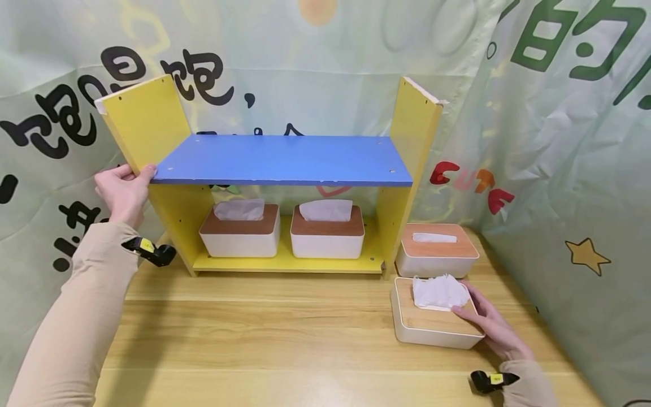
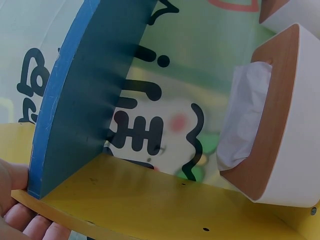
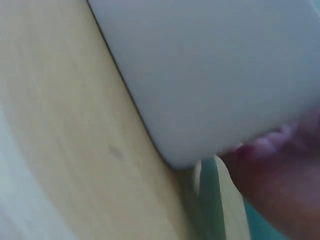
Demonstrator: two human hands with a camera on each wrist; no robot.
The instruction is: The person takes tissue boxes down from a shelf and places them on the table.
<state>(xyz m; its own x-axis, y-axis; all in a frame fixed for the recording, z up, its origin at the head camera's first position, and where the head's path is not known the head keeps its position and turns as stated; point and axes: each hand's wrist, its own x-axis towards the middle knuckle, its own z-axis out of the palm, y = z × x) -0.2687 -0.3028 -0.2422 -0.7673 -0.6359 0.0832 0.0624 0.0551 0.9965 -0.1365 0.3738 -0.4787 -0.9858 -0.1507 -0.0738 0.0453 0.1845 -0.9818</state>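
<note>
At the right of the wooden table, a front tissue box, white with a pale wood top, a tuft of tissue standing up from the slot; left edge facing a broad stretch of tabletop, right edge toward a hanging cloth; back edge close to a back tissue box, cannot tell whether touching; bottom edge close along the wood in the right wrist view, cannot tell whether flat or slightly raised; farther left, a yellow shelf unit with a blue board across the middle; on the lower level, a left shelf box and a right shelf box, both white with brown tops, side by side with a narrow gap between, and room above up to the blue board; right hand clasped on the right end of the front tissue box, thumb over the top beside the tissue, other fingers along the right edge and partly hidden; left hand pinching the left side wall of the shelf unit, thumb at the front corner of the blue board, fingers bent round the outside, spread only about as wide as the wall.
</note>
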